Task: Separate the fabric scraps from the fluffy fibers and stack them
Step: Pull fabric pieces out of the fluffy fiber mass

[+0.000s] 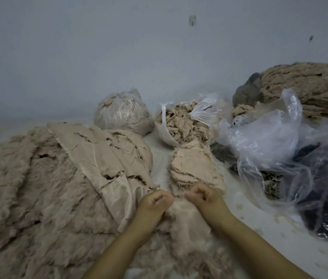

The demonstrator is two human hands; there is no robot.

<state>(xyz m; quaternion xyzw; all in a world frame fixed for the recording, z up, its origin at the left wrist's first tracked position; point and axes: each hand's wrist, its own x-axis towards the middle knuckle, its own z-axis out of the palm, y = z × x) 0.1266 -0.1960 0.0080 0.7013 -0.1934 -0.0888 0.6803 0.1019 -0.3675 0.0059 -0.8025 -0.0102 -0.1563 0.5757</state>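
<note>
Head view puts the clump of fluffy fibers (181, 216) directly under our two hands, low in the middle, lying on the pale work surface (259, 224). Our left hand (155, 204) has its fingers curled inward, knuckles up, gripping the upper left edge of that clump. Our right hand (205, 196) is curled the same way just across from it, fingertips pinched together at the clump's top edge; whether a thin scrap sits between those fingertips we cannot tell, since the spot is blurred. The two hands are close but not touching.

Just beyond our right hand sits the stack of fabric scraps (195, 168), flat beige pieces layered on each other, its near edge touching the fibers. Left of the hands a broad heap of furry fabric (28, 188) spreads out, with smooth woven backing pieces (106, 158) draped over its right side. Behind the stack an open clear bag of fibers (183, 123) leans, and a tied clear bag (121, 113) stands to its left. To the right, crumpled clear plastic bags (279, 137) cover dark contents we cannot make out. A large beige roll (310, 87) is cut off by the right edge.
</note>
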